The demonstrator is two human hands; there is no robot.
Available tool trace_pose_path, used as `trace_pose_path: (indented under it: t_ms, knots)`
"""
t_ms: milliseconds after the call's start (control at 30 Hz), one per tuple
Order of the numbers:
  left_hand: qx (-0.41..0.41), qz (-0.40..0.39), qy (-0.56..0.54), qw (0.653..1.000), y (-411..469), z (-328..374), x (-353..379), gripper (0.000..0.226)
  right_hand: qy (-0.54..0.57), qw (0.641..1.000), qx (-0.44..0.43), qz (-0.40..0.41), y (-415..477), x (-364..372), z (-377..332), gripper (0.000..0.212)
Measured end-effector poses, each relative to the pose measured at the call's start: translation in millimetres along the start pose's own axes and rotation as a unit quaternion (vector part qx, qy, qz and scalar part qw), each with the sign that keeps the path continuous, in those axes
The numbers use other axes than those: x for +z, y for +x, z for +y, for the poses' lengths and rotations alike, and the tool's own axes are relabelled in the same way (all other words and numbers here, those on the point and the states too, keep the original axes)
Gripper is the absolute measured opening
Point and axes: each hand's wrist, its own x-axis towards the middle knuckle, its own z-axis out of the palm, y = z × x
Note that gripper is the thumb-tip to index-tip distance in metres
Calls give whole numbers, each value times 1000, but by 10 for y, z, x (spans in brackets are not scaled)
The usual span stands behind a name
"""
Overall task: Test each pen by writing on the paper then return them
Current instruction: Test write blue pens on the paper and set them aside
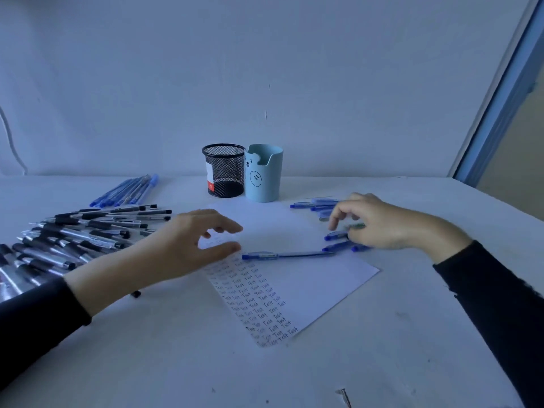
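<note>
Left hand (188, 245), fingers loosely spread, over the single paper sheet (309, 290) mid-table, where one blue pen (285, 255) lies; right hand (379, 225) curls over a cluster of pens (337, 246), grip unclear. A black cup (223, 172) and a blue cup (263, 178) stand at the far edge.

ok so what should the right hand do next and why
Probably the right hand should pinch one of the blue pens beneath it and carry it to the paper. Its fingers curl down over that loose cluster by the paper's right edge; whether it already grips one is unclear. The left hand is over the paper, fingers relaxed, and there is blank space beside the "Test" rows.
</note>
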Motion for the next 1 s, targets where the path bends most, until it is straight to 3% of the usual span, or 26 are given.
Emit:
trace_pose_path:
  t_ms: [100, 200, 300, 467, 600, 667, 833, 1000]
  knots:
    - [35, -23, -39, 998, 1, 151, 79, 41, -39, 996, 67, -43, -50, -124, 175, 28]
    - [53, -36, -59, 996, 21, 191, 146, 43, -38, 995, 78, -56, -59, -134, 190, 27]
    - [81, -12, -52, 995, 36, 178, 209, 28, -18, 998, 55, -38, -5, -57, 166, 32]
    - [79, -17, -45, 996, 48, 64, 190, 40, 10, 1000, 20, 13, 105, 108, 143, 36]
    - [68, 42, -40, 996, 85, 5, 51, 34, 26, 997, -9, 72, 167, 225, 127, 32]
    - [52, 87, -29, 994, 121, -85, -85, 19, 26, 995, -26, 91, 192, 253, 129, 24]
    - [-74, 198, 19, 977, 188, -433, -444, 17, -2, 993, -53, 106, 226, 270, 117, 8]
    - [-236, 197, 40, 951, 236, -815, -694, 13, -20, 984, -94, 151, 276, 333, 72, 8]
